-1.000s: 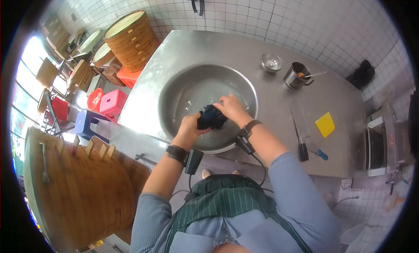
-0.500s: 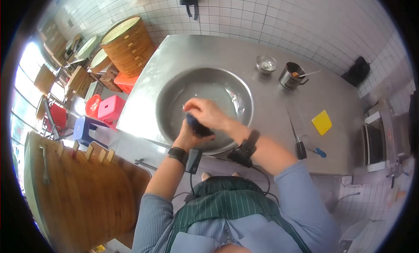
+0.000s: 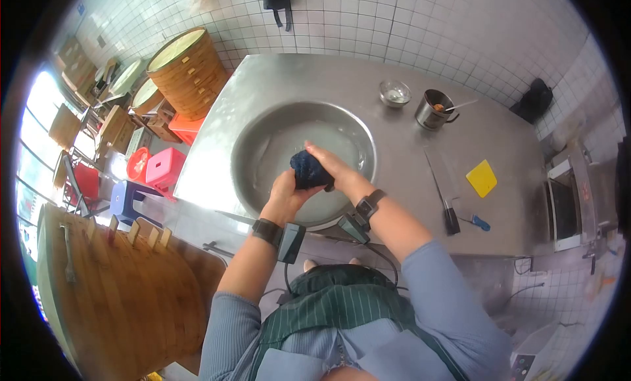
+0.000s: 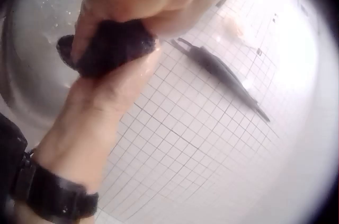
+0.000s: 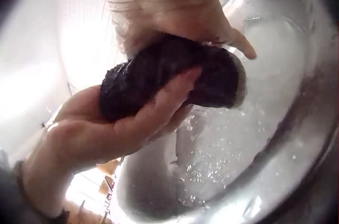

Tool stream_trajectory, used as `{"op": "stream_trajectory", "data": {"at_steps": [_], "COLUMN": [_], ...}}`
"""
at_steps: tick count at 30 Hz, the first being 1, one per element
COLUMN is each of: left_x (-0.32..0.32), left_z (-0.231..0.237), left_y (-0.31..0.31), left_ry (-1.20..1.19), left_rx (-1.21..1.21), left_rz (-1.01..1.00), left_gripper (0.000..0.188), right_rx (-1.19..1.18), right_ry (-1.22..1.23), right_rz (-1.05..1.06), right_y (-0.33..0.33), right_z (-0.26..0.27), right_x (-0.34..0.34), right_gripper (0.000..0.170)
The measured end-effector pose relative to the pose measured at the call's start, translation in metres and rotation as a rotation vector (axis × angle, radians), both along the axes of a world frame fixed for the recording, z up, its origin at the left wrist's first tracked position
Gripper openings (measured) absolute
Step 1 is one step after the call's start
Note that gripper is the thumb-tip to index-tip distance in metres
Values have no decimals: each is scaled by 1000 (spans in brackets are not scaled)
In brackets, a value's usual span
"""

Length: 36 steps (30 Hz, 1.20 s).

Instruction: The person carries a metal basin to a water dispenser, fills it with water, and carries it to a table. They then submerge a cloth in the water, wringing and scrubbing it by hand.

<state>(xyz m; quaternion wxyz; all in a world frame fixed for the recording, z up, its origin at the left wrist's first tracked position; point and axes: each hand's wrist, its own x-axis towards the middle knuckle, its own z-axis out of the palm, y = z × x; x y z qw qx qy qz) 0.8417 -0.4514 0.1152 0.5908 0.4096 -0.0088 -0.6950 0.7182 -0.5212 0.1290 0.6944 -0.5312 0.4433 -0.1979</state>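
A dark blue-black bundle, which looks like wet cloth, [image 3: 307, 171] is between both hands over the round metal basin [image 3: 240, 174]. My left hand [image 3: 286, 192] holds the bundle from the left and below; in the right wrist view its fingers [image 5: 169, 94] curl over the dark surface. My right hand [image 3: 337, 169] presses against the bundle's right side, with its visible fingers fairly straight in the head view. The left wrist view shows the bundle [image 4: 108, 49] between the hands, partly covered by them. Shallow water with bubbles [image 5: 217, 150] lies in the basin.
On the metal table [image 3: 401, 151] are a glass bowl [image 3: 395, 94], a metal cup [image 3: 432, 110] with a spoon, a long knife [image 3: 449, 220], a blue-handled tool [image 3: 480, 223] and a yellow card [image 3: 482, 179]. Bamboo steamers [image 3: 187, 72] stand left of the table.
My right hand has moved off the bundle's top to its right side. The bundle has turned and shifted slightly upward in the head view. My left hand still holds it.
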Motion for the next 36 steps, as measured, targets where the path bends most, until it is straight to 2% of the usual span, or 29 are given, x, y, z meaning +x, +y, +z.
{"op": "stream_trajectory", "data": {"at_steps": [1,2,3,5,6,7,9,11,12,13,15,17,19,21,23,25,26,28,29,31,32,33,35,36], "left_x": [-1,-1,-1,0,-2,-2,-2,-6,-8,-11,-17,-18,-18,-18,-18,-20,-19,-14,-12,-8,-8,-7,-1,1], "left_z": [4,9,12,10,17,20,8,-24,-20,-12,4,-3,-8,-13,-16,-15,-13,3,13,27,26,20,4,8], "left_y": [0,1,2,-1,1,2,1,-2,-3,1,6,3,-1,-2,0,5,9,21,22,27,28,28,25,27], "left_ry": [-2,41,85,119,122,125,147,290,159,162,-125,-157,-229,-268,-308,-280,-280,-45,-44,241,246,246,162,195], "left_rx": [-5,-23,-42,-2,9,20,5,-278,-209,-212,-103,-99,-69,-42,-11,-105,-108,-205,-209,-99,-173,-176,-217,-157], "left_rz": [4,51,96,146,115,84,34,-19,-23,-18,14,33,24,17,10,-57,-55,-116,-115,-215,-197,-194,-217,-230], "left_gripper": [34,37,40,44,44,44,44,47,42,42,34,29,38,36,34,43,43,56,56,66,62,62,57,48], "right_rx": [350,324,322,-542,-780,-780,-1049,-970,-895,-829,-770,-665,-623,-515,-518,-526,-388,-170,-174,-296,-175,-176,-66,-7], "right_ry": [-94,-302,-303,-103,10,11,-47,2,52,99,138,233,191,234,271,308,172,-53,-52,-224,-191,-191,-297,-304], "right_rz": [-68,-11,-9,-297,-352,-351,-389,-374,-357,-337,-313,-310,-271,-342,-363,-386,-384,-343,-343,-329,-105,-102,162,252], "right_y": [7,-4,1,21,26,35,47,53,55,54,43,27,23,20,17,10,6,-2,-2,16,26,21,5,-2], "right_z": [15,-20,-20,-23,-23,-17,-3,2,4,7,5,-14,-9,-11,-18,-28,-33,-36,-36,-15,13,11,-2,6], "right_x": [-2,3,7,20,23,25,29,30,30,30,35,39,35,36,37,34,29,21,23,25,14,8,-2,-6], "right_gripper": [50,48,48,46,46,46,46,46,46,46,46,43,40,38,36,34,38,48,48,49,53,53,61,67]}}
